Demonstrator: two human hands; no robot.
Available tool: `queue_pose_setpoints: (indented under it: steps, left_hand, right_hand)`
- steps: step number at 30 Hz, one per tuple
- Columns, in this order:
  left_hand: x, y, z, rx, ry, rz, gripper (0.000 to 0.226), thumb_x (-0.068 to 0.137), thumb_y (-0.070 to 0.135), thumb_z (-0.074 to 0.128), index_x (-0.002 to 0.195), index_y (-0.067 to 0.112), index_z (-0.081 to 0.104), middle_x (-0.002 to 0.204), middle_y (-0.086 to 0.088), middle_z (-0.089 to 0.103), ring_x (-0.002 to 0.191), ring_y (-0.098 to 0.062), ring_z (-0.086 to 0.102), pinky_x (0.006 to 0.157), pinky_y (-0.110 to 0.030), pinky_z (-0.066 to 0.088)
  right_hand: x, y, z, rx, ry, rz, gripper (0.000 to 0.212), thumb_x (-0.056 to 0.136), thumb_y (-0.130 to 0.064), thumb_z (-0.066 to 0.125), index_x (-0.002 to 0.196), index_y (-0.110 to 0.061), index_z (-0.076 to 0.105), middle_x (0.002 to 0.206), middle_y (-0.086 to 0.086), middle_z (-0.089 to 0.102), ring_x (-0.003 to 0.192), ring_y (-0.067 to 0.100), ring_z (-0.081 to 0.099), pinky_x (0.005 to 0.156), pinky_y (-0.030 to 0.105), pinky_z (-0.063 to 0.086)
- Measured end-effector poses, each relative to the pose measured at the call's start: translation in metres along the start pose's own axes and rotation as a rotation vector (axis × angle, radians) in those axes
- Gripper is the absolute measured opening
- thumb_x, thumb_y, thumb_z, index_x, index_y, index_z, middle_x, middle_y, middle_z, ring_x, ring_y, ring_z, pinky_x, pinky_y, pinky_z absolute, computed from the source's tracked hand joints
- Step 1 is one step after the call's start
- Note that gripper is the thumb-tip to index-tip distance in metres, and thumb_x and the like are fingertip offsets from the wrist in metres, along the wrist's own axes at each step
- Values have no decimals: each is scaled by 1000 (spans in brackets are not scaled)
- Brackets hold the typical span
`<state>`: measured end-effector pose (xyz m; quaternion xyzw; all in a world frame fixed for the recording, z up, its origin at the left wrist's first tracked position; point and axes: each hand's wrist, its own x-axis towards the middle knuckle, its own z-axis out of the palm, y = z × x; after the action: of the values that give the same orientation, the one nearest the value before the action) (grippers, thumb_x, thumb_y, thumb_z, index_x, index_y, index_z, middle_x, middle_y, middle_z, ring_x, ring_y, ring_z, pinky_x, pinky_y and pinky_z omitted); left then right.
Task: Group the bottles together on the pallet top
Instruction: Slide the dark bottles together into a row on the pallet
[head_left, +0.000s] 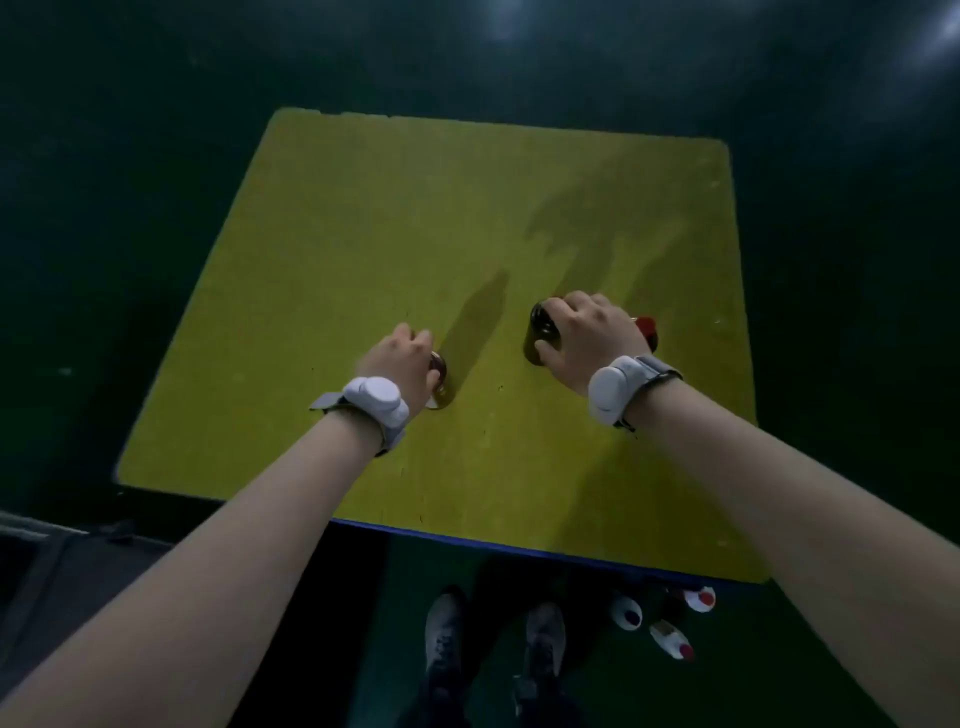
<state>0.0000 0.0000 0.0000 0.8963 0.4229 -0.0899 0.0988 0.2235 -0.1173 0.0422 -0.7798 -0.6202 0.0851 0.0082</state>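
1. Head view, looking straight down on the yellow pallet top (322, 249), the landmark for all that follows.
2. Left hand (402, 364) wrapped over a dark bottle (440, 382) near the pallet's middle, toward the near edge; fingers curled down around it, so closed on the bottle, apparently gripped from above for an easy slide or lift.
3. Right hand (589, 332) clamped the same way over a second dark bottle (540, 332), right of pallet centre; thumb on the near side, fingers over the far side.
4. Just beside that hand, a red-capped bottle (648, 332), mostly hidden behind the wrist (touching or not, impossible to tell).
5. Long axes: both gripped bottles seemingly upright, tops toward the camera, though largely covered by the hands.
6. Bottles apart on the pallet, with bare yellow between; grouping judged not yet finished, likely drawing the left one toward the right pair.
7. Off the pallet's near edge, on the floor: three white red-capped bottles (670, 638) beside the shoes (444, 629).
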Motion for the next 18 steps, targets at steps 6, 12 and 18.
queue_pose_setpoints:
  steps: [6,12,18]
  left_hand:
    - [20,-10,35,24,-64,-61,32,101,31,64,121,7,59,123,-16,51,96,-34,64,75,-41,57]
    - [33,-21,63,17,-17,-81,28,102,27,63,121,7,60,120,-16,53,96,-34,63,77,-42,58]
    - [39,-32,66,36,-19,-37,26,103,29,62,116,6,62,115,-14,57,92,-33,65,70,-39,54]
  right_hand:
    - [40,14,38,-8,-20,73,33,97,-24,57,125,-7,54,118,17,61,104,36,58,84,45,55]
    - [75,24,84,12,-118,172,55,101,-12,53,152,-5,34,138,25,49,117,42,55,97,50,51]
    - [82,19,95,27,-14,222,17,101,-2,52,118,2,56,116,23,58,103,39,59,85,46,55]
